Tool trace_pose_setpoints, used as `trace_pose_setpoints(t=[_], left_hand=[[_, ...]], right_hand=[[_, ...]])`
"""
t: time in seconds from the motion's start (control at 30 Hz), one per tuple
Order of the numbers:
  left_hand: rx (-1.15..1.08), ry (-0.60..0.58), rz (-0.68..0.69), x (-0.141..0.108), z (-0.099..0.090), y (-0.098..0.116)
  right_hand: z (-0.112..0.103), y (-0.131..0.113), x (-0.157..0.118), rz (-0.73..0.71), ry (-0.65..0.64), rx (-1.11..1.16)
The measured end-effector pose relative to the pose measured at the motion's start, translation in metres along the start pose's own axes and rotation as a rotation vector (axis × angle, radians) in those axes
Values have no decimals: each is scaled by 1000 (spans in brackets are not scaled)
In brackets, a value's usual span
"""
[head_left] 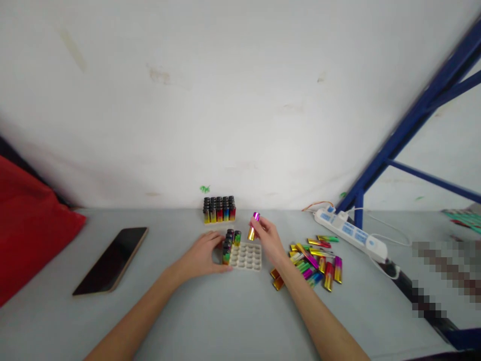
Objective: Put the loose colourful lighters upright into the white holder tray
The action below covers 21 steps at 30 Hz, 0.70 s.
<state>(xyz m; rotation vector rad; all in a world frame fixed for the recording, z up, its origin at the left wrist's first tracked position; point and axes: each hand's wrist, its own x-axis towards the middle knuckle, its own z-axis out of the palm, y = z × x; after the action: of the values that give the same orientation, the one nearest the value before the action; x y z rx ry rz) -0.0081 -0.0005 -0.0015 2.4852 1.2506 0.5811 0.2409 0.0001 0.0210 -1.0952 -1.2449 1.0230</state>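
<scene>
A pale tray [246, 256] with rows of round-edged slots lies in front of me. Black-topped lighters [227, 248] stand upright along its left side, and one more lighter [237, 238] stands beside them at the back. My left hand [205, 255] grips the tray's left end, thumb at the front corner and fingers behind the lighters. Above the tray's back right corner, my right hand [266, 234] pinches a shiny purple-and-gold lighter [254, 226], tilted and clear of the slots; no black top shows on it. Right of the tray lies a loose pile of shiny coloured lighters [310, 260], partly behind my right forearm.
A second tray [220, 223] filled with black-topped lighters stands near the wall. A phone [111, 260] lies at left, near red fabric [33, 225]. A white power strip [351, 233] with cables sits at right, beside a blue metal frame [394, 135].
</scene>
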Motion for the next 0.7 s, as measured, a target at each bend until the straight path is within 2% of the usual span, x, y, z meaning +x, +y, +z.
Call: trace_pose_setpoints(t=[0.1, 0.27, 0.4, 0.5, 0.6, 0.7], left_hand=[[5, -11, -17, -1, 0, 0], [-11, -16, -16, 0, -2, 3], [13, -21, -27, 1, -3, 4], [18, -16, -22, 1, -2, 3], [14, -5, -9, -1, -1, 2], [19, 3, -12, -1, -1, 2]], right_hand=[[4, 3, -9, 7, -60, -35], [6, -4, -15, 23, -108, 132], [10, -4, -17, 240, -132, 194], [14, -2, -21, 367, -81, 134], [17, -1, -24, 347, -13, 72], [18, 1, -25, 310, -14, 33]])
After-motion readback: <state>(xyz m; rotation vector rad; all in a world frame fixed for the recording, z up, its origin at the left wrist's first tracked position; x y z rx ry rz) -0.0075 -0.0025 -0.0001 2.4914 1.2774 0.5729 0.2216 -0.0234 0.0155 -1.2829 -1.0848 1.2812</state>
